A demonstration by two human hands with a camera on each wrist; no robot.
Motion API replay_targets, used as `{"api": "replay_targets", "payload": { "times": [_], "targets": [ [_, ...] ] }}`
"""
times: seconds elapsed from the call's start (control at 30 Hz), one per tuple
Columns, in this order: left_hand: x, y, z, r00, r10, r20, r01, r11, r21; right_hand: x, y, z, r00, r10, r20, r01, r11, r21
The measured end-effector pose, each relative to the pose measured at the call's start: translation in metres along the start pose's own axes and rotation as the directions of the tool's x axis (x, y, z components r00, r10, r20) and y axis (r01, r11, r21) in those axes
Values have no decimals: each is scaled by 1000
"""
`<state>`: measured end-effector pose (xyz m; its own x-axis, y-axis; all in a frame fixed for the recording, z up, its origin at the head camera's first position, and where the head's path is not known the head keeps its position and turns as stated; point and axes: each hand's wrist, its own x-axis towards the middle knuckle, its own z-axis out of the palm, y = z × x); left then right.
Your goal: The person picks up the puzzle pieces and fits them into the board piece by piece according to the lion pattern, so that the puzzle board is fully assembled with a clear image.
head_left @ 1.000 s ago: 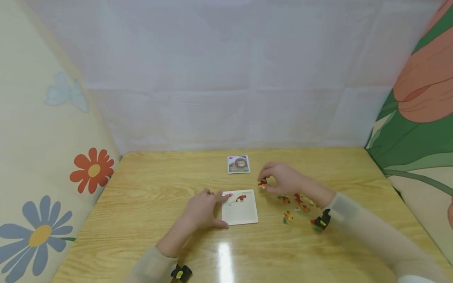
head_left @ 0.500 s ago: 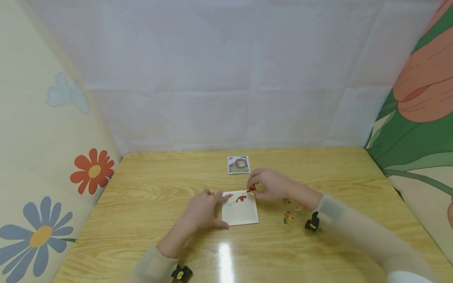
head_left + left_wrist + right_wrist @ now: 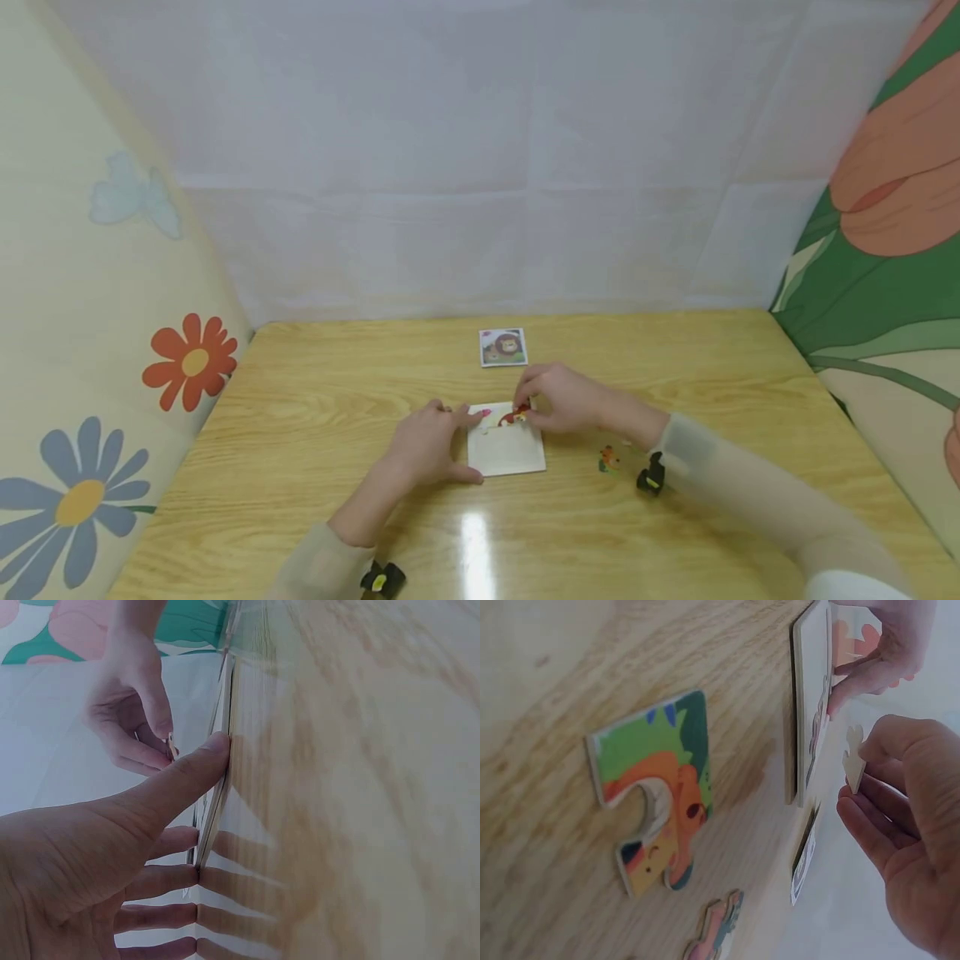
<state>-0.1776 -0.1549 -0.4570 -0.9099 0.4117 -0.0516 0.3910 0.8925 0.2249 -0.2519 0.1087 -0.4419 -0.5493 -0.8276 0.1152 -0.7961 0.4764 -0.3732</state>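
Observation:
A small white puzzle board (image 3: 510, 454) lies mid-table, with a few pieces along its far side, one showing pink and one reddish brown. Straight, spread fingers of my left hand (image 3: 427, 442) rest against the board's left side, and the thumb (image 3: 202, 756) touches its edge. My right hand (image 3: 566, 398) pinches a puzzle piece (image 3: 853, 761) between thumb and fingers over the board's far right corner. The pale back of that piece faces the right wrist camera. Whether it touches the board cannot be told.
A square lion picture card (image 3: 503, 347) lies beyond the board. Right of the board is a loose green and orange puzzle piece (image 3: 664, 795), with another piece (image 3: 718, 926) close by. My right forearm hides part of that area. A white cloth backdrop (image 3: 480, 250) hangs behind the table.
My right hand has carried the pinched puzzle piece left and toward me, from beside the board to over its far right corner. The left hand has stayed at the board's left side.

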Motion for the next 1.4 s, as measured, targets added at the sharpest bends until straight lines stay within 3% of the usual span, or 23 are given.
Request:
{"api": "replay_targets", "payload": {
  "times": [0.7,1.4],
  "targets": [
    [0,0,-1,1000,12,-11,-11,1000,10,-2,3,10,1000,-22,20,22,1000,6],
    [0,2,0,1000,-1,6,1,1000,17,-7,4,22,998,-35,-55,31,996,-80]
  ]
}}
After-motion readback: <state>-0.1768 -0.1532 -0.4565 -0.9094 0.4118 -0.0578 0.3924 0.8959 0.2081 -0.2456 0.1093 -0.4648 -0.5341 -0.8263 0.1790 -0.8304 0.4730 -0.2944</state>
